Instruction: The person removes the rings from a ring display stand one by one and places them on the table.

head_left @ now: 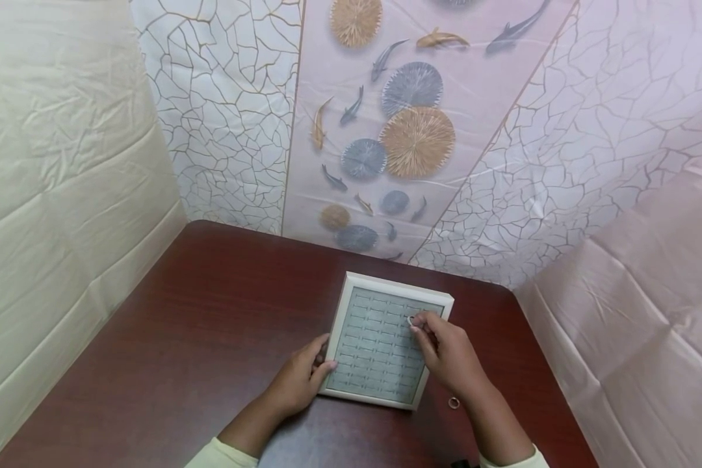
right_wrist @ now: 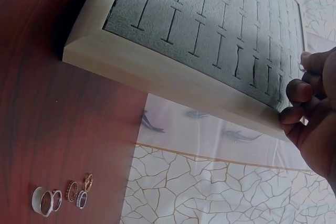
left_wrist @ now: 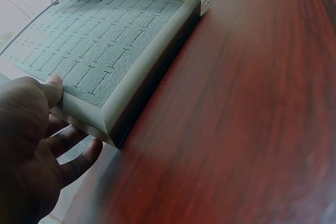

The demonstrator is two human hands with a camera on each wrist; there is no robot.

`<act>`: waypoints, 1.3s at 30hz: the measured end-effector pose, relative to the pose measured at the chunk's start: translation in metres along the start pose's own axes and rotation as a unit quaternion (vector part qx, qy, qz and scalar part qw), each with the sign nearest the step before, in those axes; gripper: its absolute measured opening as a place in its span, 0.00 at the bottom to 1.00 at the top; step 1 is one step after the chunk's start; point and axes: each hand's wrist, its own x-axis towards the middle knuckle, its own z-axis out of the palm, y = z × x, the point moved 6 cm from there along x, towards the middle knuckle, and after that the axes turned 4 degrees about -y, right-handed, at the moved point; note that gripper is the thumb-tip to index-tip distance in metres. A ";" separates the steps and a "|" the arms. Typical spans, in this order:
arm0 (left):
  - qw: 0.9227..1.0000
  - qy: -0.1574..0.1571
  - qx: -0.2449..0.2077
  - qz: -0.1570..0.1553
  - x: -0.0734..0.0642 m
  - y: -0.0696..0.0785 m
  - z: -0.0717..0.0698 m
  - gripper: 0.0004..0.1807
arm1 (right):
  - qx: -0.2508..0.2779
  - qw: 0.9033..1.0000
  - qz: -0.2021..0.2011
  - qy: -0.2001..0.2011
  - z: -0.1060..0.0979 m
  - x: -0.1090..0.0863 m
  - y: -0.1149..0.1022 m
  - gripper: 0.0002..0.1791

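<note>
A square ring display tray [head_left: 335, 325] with a pale frame and grey slotted padding is tilted up over the table. My left hand [head_left: 298, 377] grips its left edge; in the left wrist view the thumb [left_wrist: 54, 90] lies on the frame and the other fingers are beneath. Between thumb and forefinger, my right hand [head_left: 453, 351] pinches a small ring [head_left: 411, 320] over the slots near the tray's upper right. In the right wrist view, the fingers [right_wrist: 299, 92] of that hand are close to the padding and mostly hide the ring.
On the dark red wooden table [head_left: 210, 312], a loose ring [head_left: 454, 403] lies beside my right forearm. The right wrist view shows several loose rings, among them a wide silver one [right_wrist: 44, 201] and a gold one [right_wrist: 88, 182]. Patterned cloth [head_left: 228, 130] hangs behind the table.
</note>
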 end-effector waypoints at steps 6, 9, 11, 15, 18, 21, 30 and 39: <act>1.000 0.001 0.001 0.001 0.000 0.001 0.000 0.32 | 0.010 1.000 -0.016 0.005 0.000 -0.001 0.000 0.07; 1.000 0.003 0.001 0.002 0.000 0.001 0.000 0.32 | 0.009 1.000 -0.027 0.010 0.000 -0.002 0.000 0.07; 1.000 0.004 -0.001 0.003 0.000 0.002 0.000 0.32 | 0.007 0.999 -0.034 0.013 0.000 -0.002 0.000 0.07; 1.000 0.008 -0.002 0.004 0.000 0.002 -0.001 0.32 | 0.008 0.999 -0.043 0.018 -0.001 -0.002 0.000 0.06; 1.000 0.009 -0.004 0.008 0.000 0.003 -0.001 0.32 | 0.018 0.998 -0.048 0.021 -0.002 -0.003 -0.001 0.05; 1.000 0.005 -0.009 0.007 0.000 0.003 0.000 0.32 | 0.028 0.998 -0.055 0.025 -0.003 -0.003 -0.001 0.05; 1.000 -0.001 -0.011 0.002 -0.001 0.003 0.000 0.31 | 0.025 0.998 -0.057 0.024 -0.002 -0.004 0.001 0.06; 1.000 0.003 0.000 0.001 -0.001 0.003 -0.001 0.32 | 0.027 0.998 -0.057 0.027 -0.001 -0.006 0.004 0.06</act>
